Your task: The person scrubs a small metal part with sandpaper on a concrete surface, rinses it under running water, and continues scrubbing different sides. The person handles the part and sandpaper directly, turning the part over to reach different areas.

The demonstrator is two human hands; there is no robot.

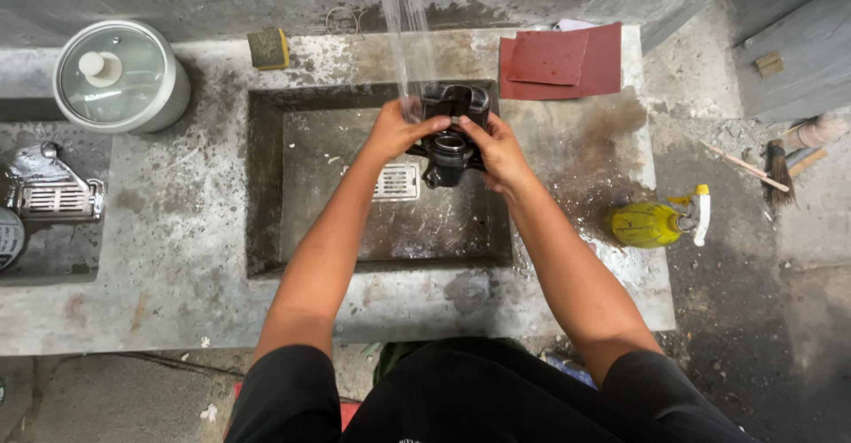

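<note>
Black metal part (452, 133), held at centre frame over the concrete sink (266, 186), right under the stream of water (409, 35) from the top. The left hand (399, 128) clasps its left side, fingers curled on it; the right hand (496, 146) grips the right side. Red sandpaper sheets (558, 62) lie upper right, a yellow spray bottle (651, 223) at right, a lidded pot (120, 75) upper left.

Two sandpaper sheets (560, 62), one sponge (268, 48), one lidded pot (120, 75), one yellow spray bottle (656, 223).
</note>
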